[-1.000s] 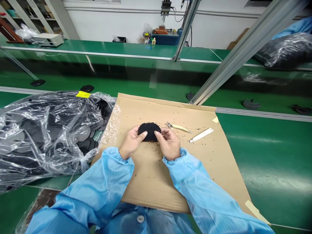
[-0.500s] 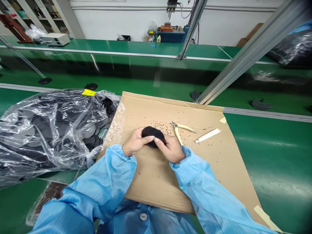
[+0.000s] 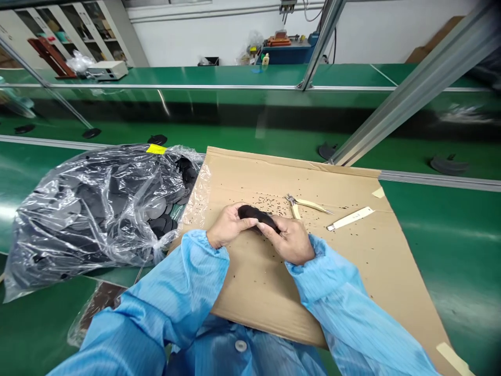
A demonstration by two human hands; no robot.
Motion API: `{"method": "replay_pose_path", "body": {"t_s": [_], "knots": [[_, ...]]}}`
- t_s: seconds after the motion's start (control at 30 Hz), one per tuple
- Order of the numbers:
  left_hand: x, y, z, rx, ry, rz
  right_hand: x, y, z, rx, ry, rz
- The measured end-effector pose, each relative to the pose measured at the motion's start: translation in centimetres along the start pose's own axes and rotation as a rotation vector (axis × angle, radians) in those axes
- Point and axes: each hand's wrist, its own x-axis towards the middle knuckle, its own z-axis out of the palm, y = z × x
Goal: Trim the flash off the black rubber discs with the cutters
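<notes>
Between my two hands is a dark, rounded black piece (image 3: pixel 256 213), tilted so that it looks like a narrow, curved strip. Its exact kind I cannot make out. My left hand (image 3: pixel 229 225) grips its left end, thumb on the near side. Around the right end my right hand (image 3: pixel 293 240) is closed, its thumb close to the other thumb. Both are above a cardboard sheet (image 3: pixel 266 297) strewn with tiny black bits. Just beyond the right hand lie cutting pliers (image 3: pixel 309 204) with cream handles, and a white-handled utility knife (image 3: pixel 351 218) is farther right.
At the left a clear plastic bag (image 3: pixel 102 209) bulges with flat black discs, some spilling from its open end. A metal post (image 3: pixel 407 89) slants up at the right. Beyond the cardboard runs a green conveyor belt (image 3: pixel 235 138) carrying several black pieces.
The black piece has been tipped, so its broad round face now shows as a thin edge. Both hands keep hold of it. The whole view has shifted, moving the scene slightly right.
</notes>
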Motion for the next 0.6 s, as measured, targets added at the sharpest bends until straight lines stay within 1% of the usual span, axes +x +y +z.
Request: {"method": "replay_pose_path", "body": {"t_s": [0.1, 0.17, 0.23, 0.3, 0.37, 0.47, 0.6], "knots": [[0.0, 0.2, 0.2, -0.066, 0.023, 0.01, -0.1, 0.1, 0.6, 0.03, 0.073, 0.029], [0.0, 0.6, 0.4, -0.138, 0.046, -0.022, -0.2, 0.3, 1.1, 0.141, 0.127, 0.053], [0.0, 0.9, 0.4, -0.19, 0.053, -0.09, -0.4, 0.3, 1.4, 0.282, 0.142, 0.023], [0.0, 1.1, 0.3, -0.21, 0.034, -0.162, -0.5, 0.2, 1.5, 0.343, 0.157, -0.055], [-0.1, 1.0, 0.1, -0.21, 0.009, -0.197, -0.5, 0.1, 1.5, 0.285, 0.201, -0.129], [-0.2, 0.8, 0.1, -0.186, -0.046, -0.227, -0.4, -0.2, 1.5, 0.168, 0.249, -0.186], [-0.4, 0.8, 0.0, -0.152, -0.116, -0.281, -0.3, -0.3, 1.5, 0.121, 0.289, -0.259]]}}
